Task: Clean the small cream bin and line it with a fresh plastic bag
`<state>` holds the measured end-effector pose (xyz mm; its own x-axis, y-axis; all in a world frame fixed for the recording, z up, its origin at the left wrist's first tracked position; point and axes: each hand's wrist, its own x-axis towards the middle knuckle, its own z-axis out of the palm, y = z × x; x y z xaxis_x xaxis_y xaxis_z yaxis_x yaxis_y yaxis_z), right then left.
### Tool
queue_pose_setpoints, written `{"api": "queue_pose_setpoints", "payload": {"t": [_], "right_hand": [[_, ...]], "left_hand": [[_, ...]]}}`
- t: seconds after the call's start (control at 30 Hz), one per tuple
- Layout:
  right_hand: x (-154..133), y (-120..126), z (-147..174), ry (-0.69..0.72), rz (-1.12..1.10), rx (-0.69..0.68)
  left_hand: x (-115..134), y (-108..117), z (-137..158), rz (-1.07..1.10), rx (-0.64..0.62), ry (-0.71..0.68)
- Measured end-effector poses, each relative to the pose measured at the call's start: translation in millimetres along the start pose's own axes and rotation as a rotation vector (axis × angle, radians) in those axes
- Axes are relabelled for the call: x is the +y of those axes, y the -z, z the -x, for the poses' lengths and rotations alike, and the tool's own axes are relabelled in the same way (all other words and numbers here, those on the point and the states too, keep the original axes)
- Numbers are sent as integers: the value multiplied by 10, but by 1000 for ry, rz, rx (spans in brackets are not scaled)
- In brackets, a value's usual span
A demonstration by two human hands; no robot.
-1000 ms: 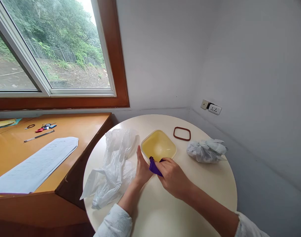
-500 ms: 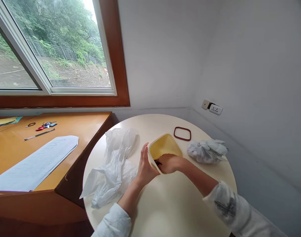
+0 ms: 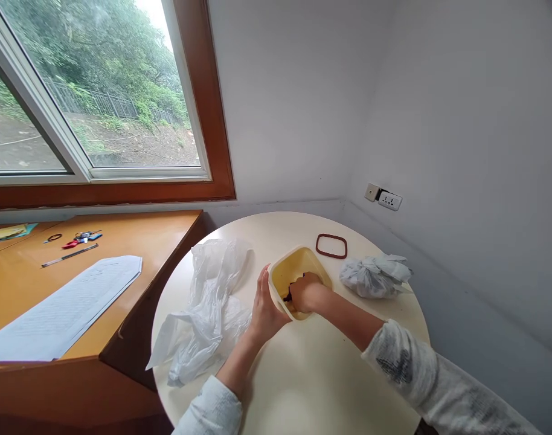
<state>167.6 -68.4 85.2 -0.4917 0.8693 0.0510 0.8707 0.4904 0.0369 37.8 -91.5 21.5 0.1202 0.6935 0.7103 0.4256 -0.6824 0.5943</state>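
My left hand (image 3: 266,309) is closed around the left wall of a pale yellow plastic container (image 3: 290,263), which tilts on the round table. Reaching into the container is my right hand (image 3: 308,292), its fingers bent down and mostly hidden. Something small and dark (image 3: 287,297) shows beside those fingertips, but its kind and whether it is gripped are hard to make out. Behind the container lies a brown rounded rectangular ring (image 3: 317,244), touched by neither hand.
A crumpled white plastic bag (image 3: 210,314) spreads over the left of the round table (image 3: 330,386). A knotted plastic bag (image 3: 371,278) sits at the right. On the wooden desk (image 3: 162,241) are papers (image 3: 72,308), a pen (image 3: 70,256) and keys (image 3: 83,237).
My right hand has moved left and slightly up, deeper inside the container. The dark thing shows more beside its fingers. My left hand keeps its hold, and the view has shifted slightly.
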Motion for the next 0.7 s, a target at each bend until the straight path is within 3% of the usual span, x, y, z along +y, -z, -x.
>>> {"api": "queue_pose_setpoints", "payload": {"t": [0.13, 0.23, 0.3, 0.5, 0.7], "right_hand": [[22, 353, 282, -28, 62, -159], [20, 627, 599, 24, 58, -179], [-28, 708, 800, 71, -4, -118], [-191, 511, 1076, 153, -261, 139], [171, 320, 994, 214, -168, 318]], "left_hand": [[-6, 13, -3, 14, 8, 16], [16, 11, -19, 18, -6, 5], [41, -1, -25, 9, -8, -8], [65, -16, -12, -12, 28, 11], [1, 43, -14, 65, 34, 156]]}}
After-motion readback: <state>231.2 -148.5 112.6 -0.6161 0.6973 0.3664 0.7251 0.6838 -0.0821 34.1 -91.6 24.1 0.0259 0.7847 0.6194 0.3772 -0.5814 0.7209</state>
